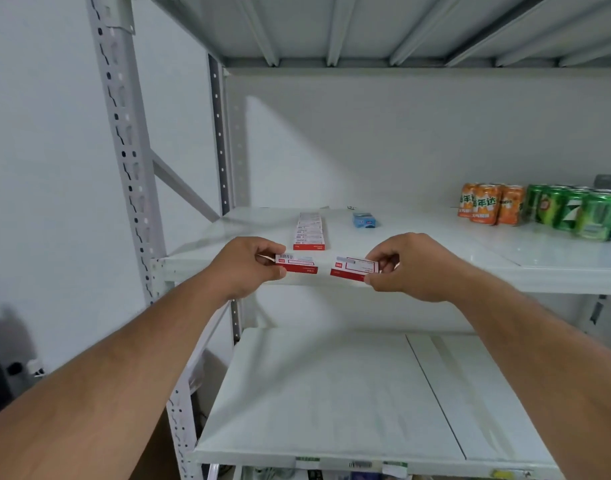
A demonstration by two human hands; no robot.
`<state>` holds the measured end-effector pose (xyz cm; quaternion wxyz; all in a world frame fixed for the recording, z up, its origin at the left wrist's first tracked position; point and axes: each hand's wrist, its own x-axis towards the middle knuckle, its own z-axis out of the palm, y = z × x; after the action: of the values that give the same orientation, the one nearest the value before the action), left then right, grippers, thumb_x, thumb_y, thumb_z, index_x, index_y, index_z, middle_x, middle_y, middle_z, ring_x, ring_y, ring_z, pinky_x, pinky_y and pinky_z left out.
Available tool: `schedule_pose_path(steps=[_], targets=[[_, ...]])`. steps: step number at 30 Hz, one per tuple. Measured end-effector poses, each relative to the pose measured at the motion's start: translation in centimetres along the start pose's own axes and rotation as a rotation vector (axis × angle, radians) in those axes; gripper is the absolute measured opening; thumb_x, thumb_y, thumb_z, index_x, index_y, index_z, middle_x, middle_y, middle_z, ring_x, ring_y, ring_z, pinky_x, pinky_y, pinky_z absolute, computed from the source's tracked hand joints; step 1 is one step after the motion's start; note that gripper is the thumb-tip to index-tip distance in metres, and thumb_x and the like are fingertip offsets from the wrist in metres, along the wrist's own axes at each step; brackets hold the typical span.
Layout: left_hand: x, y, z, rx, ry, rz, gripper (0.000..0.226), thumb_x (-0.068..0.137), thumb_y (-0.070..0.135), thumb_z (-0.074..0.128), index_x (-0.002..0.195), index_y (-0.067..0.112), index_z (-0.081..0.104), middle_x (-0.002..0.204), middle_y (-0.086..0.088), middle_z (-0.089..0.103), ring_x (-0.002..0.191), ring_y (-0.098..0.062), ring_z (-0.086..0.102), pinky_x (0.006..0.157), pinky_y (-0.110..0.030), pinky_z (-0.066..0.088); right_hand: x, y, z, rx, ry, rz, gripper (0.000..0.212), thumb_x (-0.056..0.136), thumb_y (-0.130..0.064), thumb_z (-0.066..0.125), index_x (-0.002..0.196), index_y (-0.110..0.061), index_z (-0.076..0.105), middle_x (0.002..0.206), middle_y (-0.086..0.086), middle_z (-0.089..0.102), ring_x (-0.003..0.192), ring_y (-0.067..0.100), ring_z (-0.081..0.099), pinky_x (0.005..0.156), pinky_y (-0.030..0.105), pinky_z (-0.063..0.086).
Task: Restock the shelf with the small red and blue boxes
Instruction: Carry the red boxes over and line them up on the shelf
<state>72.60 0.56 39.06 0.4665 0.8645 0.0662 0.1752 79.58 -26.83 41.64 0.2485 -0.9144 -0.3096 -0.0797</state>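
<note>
My left hand (248,268) pinches a small red and white box (297,264) by its left end, just in front of the middle shelf (418,244). My right hand (404,268) pinches a second red and white box (354,268) by its right end. Both boxes hover at the shelf's front edge, a short gap between them. Behind them a row of several red boxes (309,232) runs front to back on the shelf. A small blue box (364,220) lies alone to the right of that row.
Orange cans (489,204) and green cans (574,213) stand at the shelf's right. A white slotted upright (130,161) rises on the left. The lower shelf (331,403) lies below my arms, and the upper shelf's underside (366,26) spans overhead.
</note>
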Motion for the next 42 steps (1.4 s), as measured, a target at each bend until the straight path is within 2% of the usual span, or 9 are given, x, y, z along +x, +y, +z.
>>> schedule_pose_path(steps=[6, 15, 20, 27, 31, 33, 36, 39, 42], targets=[[5.7, 0.1, 2.2, 0.050, 0.013, 0.038, 0.029, 0.080, 0.007, 0.079, 0.103, 0.023, 0.069, 0.089, 0.013, 0.068, 0.079, -0.005, 0.061, 0.070, -0.009, 0.045, 5.2, 3.2, 0.0, -0.003, -0.021, -0.002, 0.023, 0.081, -0.038, 0.079, 0.103, -0.030, 0.077, 0.088, -0.011, 0.070, 0.079, 0.013, 0.063, 0.063, 0.022, 0.049], [10.8, -1.4, 3.8, 0.125, 0.033, -0.014, 0.030, 0.075, 0.019, 0.083, 0.103, 0.024, 0.072, 0.093, 0.011, 0.069, 0.086, -0.003, 0.064, 0.071, -0.013, 0.047, 10.8, 5.3, 0.7, 0.037, -0.061, -0.020, 0.016, 0.079, -0.037, 0.081, 0.093, -0.032, 0.076, 0.088, -0.005, 0.071, 0.085, 0.019, 0.066, 0.077, 0.035, 0.056], [11.1, -1.8, 3.9, 0.210, 0.064, 0.003, 0.020, 0.077, 0.032, 0.081, 0.095, 0.029, 0.075, 0.069, 0.010, 0.056, 0.059, -0.005, 0.050, 0.053, -0.018, 0.036, 12.0, 4.9, 1.3, 0.055, -0.071, -0.007, 0.018, 0.078, -0.037, 0.082, 0.094, -0.032, 0.077, 0.086, -0.009, 0.072, 0.084, 0.018, 0.067, 0.074, 0.034, 0.057], [10.9, -2.5, 2.6, 0.144, 0.017, 0.035, 0.022, 0.088, 0.017, 0.068, 0.105, 0.030, 0.071, 0.093, 0.003, 0.069, 0.072, -0.006, 0.058, 0.059, -0.013, 0.040, 12.8, 2.6, 2.9, 0.061, -0.125, -0.020, 0.023, 0.079, -0.034, 0.081, 0.101, -0.028, 0.077, 0.086, -0.011, 0.072, 0.085, 0.014, 0.068, 0.079, 0.032, 0.058], [10.5, -3.2, 1.7, 0.167, -0.024, 0.075, 0.025, 0.087, 0.014, 0.067, 0.108, 0.026, 0.071, 0.104, 0.012, 0.070, 0.090, 0.005, 0.060, 0.068, -0.005, 0.039, 13.1, 1.3, 4.5, 0.146, -0.122, -0.039, 0.029, 0.076, -0.029, 0.086, 0.100, -0.026, 0.070, 0.089, -0.008, 0.070, 0.081, 0.014, 0.068, 0.081, 0.034, 0.059], [10.1, -3.3, 1.4, 0.149, -0.064, 0.080, 0.019, 0.086, 0.024, 0.070, 0.105, 0.029, 0.071, 0.102, 0.015, 0.070, 0.087, 0.008, 0.060, 0.067, -0.005, 0.039, 13.2, 0.9, 5.1, 0.154, -0.118, -0.037, 0.029, 0.075, -0.028, 0.087, 0.096, -0.024, 0.067, 0.088, -0.008, 0.069, 0.077, 0.010, 0.065, 0.079, 0.033, 0.058], [9.8, -3.4, 1.2, 0.146, -0.122, 0.106, 0.015, 0.082, 0.036, 0.074, 0.097, 0.035, 0.075, 0.089, 0.016, 0.071, 0.068, 0.009, 0.059, 0.060, -0.005, 0.041, 13.4, 0.6, 5.5, 0.122, -0.114, -0.027, 0.026, 0.075, -0.029, 0.086, 0.094, -0.023, 0.070, 0.087, -0.009, 0.069, 0.078, 0.010, 0.067, 0.077, 0.029, 0.058], [9.7, -3.6, 1.3, 0.179, -0.127, 0.131, 0.020, 0.079, 0.039, 0.076, 0.099, 0.038, 0.077, 0.087, 0.012, 0.071, 0.071, -0.002, 0.059, 0.066, -0.013, 0.045, 13.3, 0.6, 5.7, 0.091, -0.108, -0.003, 0.022, 0.077, -0.031, 0.085, 0.094, -0.025, 0.073, 0.085, -0.011, 0.070, 0.077, 0.008, 0.067, 0.074, 0.024, 0.057], [9.8, -3.8, 1.3, 0.181, -0.134, 0.145, 0.023, 0.079, 0.042, 0.077, 0.102, 0.041, 0.076, 0.083, 0.019, 0.070, 0.072, 0.000, 0.058, 0.064, -0.010, 0.044, 13.1, 0.6, 5.7, 0.043, -0.090, 0.006, 0.022, 0.078, -0.037, 0.082, 0.097, -0.028, 0.076, 0.087, -0.013, 0.070, 0.080, 0.008, 0.066, 0.072, 0.023, 0.056]])
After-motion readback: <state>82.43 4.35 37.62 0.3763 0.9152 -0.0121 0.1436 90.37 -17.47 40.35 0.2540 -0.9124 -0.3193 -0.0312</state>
